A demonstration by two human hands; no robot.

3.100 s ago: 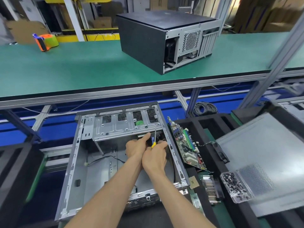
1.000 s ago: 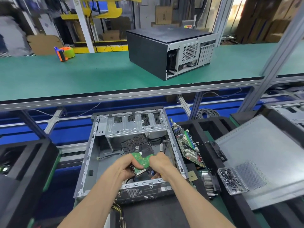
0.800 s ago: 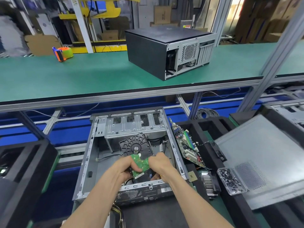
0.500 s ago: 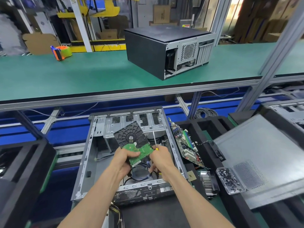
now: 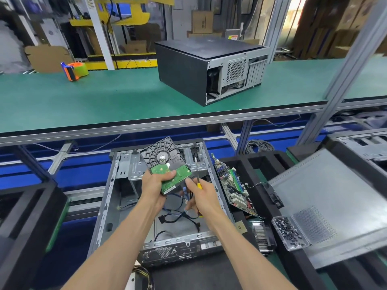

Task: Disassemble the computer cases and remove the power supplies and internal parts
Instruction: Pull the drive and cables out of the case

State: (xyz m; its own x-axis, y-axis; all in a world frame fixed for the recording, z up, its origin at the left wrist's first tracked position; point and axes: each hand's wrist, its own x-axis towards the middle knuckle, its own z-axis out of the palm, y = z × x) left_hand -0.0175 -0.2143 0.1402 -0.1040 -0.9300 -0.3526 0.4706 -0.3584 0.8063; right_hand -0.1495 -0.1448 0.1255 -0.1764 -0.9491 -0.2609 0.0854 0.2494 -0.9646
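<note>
Gripping hard drive point(image 5: 165, 164) in left hand point(image 5: 156, 186), right hand point(image 5: 202, 195) clutching screwdriver point(image 5: 198, 174), labels unreadable

left hand point(image 5: 154, 186) gripping hard drive point(image 5: 166, 164), right hand point(image 5: 202, 195) holding screwdriver point(image 5: 197, 172)

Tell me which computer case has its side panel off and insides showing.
The grey case lying open below the hands, cables loose on its floor. The black case up on the green bench is closed on top.

Green bench point(image 5: 104, 101); cardboard boxes point(image 5: 202, 21) behind
</note>
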